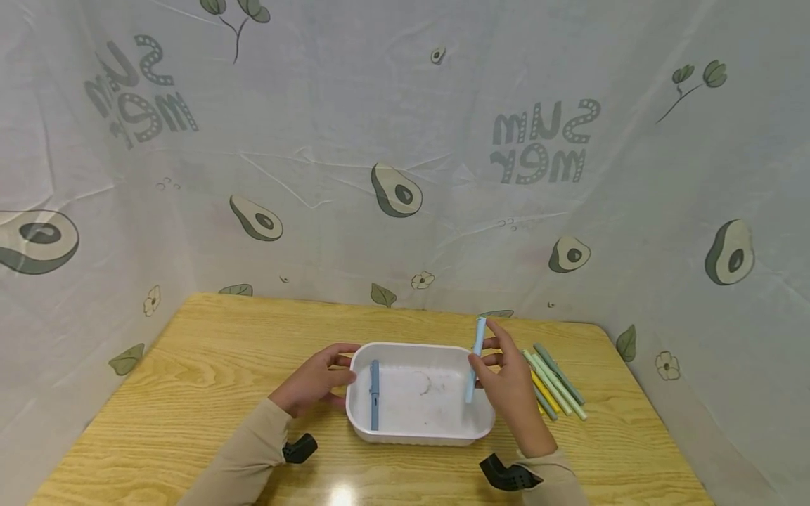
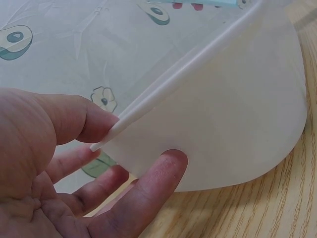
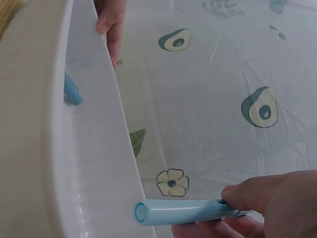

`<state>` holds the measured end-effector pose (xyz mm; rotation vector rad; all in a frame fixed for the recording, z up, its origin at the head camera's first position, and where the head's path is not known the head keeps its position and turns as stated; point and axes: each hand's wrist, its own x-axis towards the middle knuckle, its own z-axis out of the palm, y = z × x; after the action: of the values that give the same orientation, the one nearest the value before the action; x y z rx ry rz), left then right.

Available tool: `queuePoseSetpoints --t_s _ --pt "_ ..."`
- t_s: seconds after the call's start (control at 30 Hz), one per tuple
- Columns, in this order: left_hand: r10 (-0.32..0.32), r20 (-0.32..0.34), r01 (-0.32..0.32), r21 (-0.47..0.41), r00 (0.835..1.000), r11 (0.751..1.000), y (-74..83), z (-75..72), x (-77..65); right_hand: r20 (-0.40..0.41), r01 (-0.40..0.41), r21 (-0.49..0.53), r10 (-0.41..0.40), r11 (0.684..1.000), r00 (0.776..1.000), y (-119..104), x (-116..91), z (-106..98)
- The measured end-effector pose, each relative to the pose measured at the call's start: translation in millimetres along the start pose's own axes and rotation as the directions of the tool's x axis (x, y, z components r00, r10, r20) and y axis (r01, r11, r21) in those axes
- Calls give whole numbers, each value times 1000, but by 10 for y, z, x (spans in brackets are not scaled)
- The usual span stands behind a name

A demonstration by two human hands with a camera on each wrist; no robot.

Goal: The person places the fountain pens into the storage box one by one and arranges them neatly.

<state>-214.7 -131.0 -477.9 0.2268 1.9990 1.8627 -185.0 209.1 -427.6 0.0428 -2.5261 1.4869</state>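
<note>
My left hand (image 1: 321, 379) holds the left end of a white plastic box (image 1: 418, 440), fingertips at its rim and outer wall. A blue-grey capped pen (image 1: 375, 397) lies inside, along the box's left side. My right hand (image 1: 508, 383) pinches a light blue pen (image 1: 476, 358) between thumb and fingers, over the box's right end. In the right wrist view this pen (image 3: 178, 212) points its round end toward the box, partly covered by my thumb.
Right of the box lie several pens (image 1: 557, 383) in greens, yellow and grey-green, side by side on the wooden table (image 1: 221, 358). A pale curtain (image 1: 329, 211) printed with avocados hangs behind and beside the table.
</note>
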Motion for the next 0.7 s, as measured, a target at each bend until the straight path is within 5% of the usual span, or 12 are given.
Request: queuePoseSetpoints --t_s 0.7 --pt "-5 4 5 -6 1000 1000 -8 -7 15 98 -5 21 3 1000 995 -86 -54 338"
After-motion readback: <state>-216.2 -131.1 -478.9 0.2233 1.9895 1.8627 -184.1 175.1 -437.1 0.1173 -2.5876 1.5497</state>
